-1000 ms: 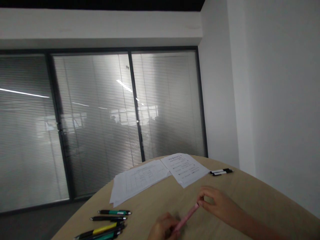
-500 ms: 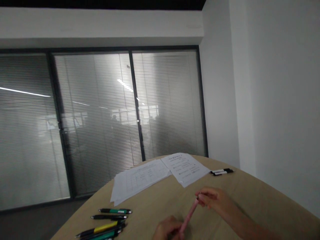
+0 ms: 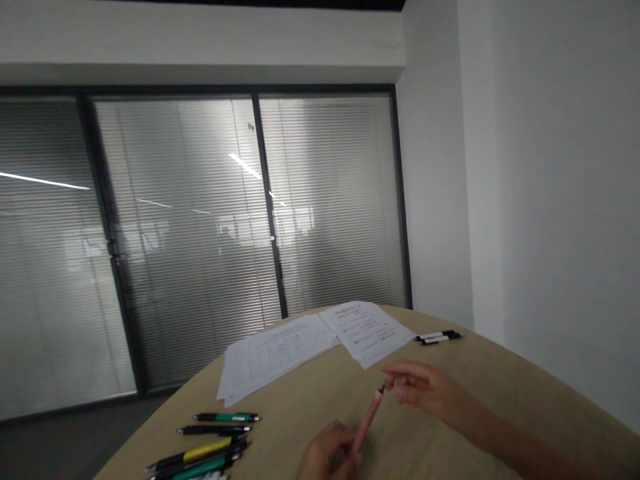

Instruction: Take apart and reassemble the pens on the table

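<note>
1. At a curved light-wood tbl (image 3: 320, 393) in an office rm. Clock from camera, 12 = ahead. Glass partition w/ venetian blinds (image 3: 190, 233) at 11–12, white wall (image 3: 550, 200) at 3, dark floor (image 3: 60, 447) at 8, past tbl edge.
2. Tbl edge arcs from approx 7 up past 12, then down to 4. Near edge out of frame.
3. Pink pen (image 3: 369, 420) at approx 6, tilted, low end at L hand, dark top end at approx 1 from there, by R hand. Off the tbl as far as visible, but contact w/ wood can't be confirmed.
4. L hand (image 3: 327, 453) at 6, cut by frame bottom. Fingers curled, pen's low end goes into them; looks held.
5. R hand (image 3: 420, 390) at 4–5, arm running off to 4. Fingers loosely together, slightly spread, tips right by pen's top end. Pinch or not: can't tell.
6. Stacked papers (image 3: 280, 353) at 12, overlapped by printed sheet (image 3: 367, 332) just to their R. Both well apart from hands, strip of bare wood between.
7. Two black markers (image 3: 437, 337) side by side at 1, near tbl edge, beyond R hand.
8. Green pen (image 3: 227, 417), black pen (image 3: 215, 430), pen pile w/ yellow barrel (image 3: 200, 453) at 7–8, near L hand but not touching.
</note>
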`<action>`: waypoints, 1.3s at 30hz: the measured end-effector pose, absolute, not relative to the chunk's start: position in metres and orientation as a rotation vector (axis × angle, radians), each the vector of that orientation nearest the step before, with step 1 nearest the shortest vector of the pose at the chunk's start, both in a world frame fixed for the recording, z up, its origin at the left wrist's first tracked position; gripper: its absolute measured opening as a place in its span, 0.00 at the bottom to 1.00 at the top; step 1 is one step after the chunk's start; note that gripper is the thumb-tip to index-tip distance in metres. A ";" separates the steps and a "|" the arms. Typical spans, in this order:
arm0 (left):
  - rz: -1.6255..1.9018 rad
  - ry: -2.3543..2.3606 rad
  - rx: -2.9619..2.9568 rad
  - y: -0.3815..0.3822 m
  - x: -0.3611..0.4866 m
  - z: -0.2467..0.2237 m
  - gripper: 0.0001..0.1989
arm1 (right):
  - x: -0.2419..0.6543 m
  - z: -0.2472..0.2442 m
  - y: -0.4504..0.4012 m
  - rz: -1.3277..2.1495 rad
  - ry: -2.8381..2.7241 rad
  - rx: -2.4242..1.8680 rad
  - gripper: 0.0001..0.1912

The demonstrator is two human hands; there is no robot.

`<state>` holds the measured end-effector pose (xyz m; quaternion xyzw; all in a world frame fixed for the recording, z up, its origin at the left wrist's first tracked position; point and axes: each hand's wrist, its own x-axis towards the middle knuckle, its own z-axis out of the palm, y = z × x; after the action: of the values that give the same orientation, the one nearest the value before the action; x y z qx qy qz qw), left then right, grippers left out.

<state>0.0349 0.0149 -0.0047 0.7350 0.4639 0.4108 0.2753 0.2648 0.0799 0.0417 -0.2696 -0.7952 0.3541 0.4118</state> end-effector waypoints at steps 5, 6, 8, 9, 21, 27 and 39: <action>1.239 1.408 1.949 0.022 0.025 0.001 0.05 | 0.294 0.026 0.116 0.442 -2.255 -0.894 0.14; 1.241 1.447 1.983 0.024 0.022 0.002 0.05 | 0.298 0.021 0.120 0.354 -2.299 -0.929 0.15; 1.217 1.525 2.113 0.029 0.015 0.002 0.05 | 0.303 0.012 0.125 0.288 -2.414 -0.974 0.18; 1.190 1.564 2.200 0.032 0.011 0.002 0.07 | 0.304 0.009 0.126 0.302 -2.463 -0.995 0.18; 0.788 1.807 2.507 0.036 0.006 0.004 0.10 | 0.289 -0.006 0.127 0.294 -2.389 -1.216 0.09; 0.747 1.866 2.603 0.034 0.008 0.004 0.10 | 0.290 0.004 0.125 0.247 -2.182 -1.327 0.10; 0.812 1.825 2.819 0.033 0.007 -0.001 0.09 | 0.267 0.026 0.088 0.122 -2.225 -1.037 0.09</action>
<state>0.0069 0.0331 -0.0008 0.8059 0.5217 0.2322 -0.1563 0.2671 0.0879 0.0263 -0.3975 -0.8529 0.0466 0.3353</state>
